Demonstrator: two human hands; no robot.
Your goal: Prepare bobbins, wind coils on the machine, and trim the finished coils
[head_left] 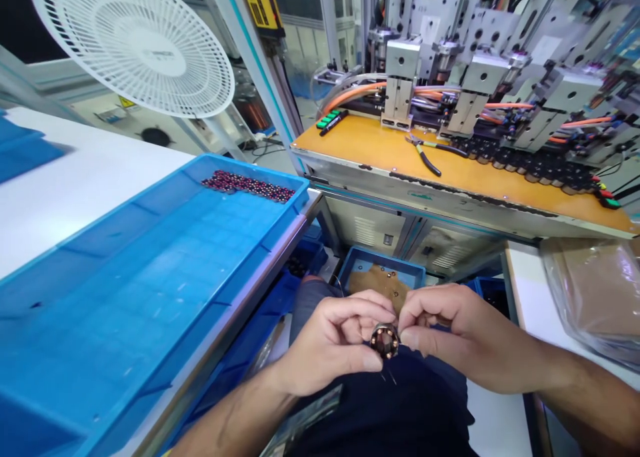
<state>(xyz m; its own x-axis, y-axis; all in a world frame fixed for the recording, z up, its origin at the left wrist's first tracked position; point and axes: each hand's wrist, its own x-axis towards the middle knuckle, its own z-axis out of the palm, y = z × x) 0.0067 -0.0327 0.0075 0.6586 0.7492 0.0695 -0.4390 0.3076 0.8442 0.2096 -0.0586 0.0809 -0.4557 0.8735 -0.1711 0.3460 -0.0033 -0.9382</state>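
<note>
A small ring-shaped motor stator [385,341] with copper windings around its inside is held above my lap. My left hand [345,337] grips it from the left, thumb below and fingers above. Thin wire ends hang from its lower edge. At its right edge is my right hand [445,330], thumb and forefinger pinched together. Whatever lies between those fingertips, perhaps a fine wire, is too small to make out.
A large blue tray [150,244] on the left holds rows of small dark parts [247,185]. Ahead, pliers [425,156] and a row of stators [530,164] lie on a machine's orange bench [360,144]. A blue bin [423,270] stands below; a white fan [145,50] is at upper left.
</note>
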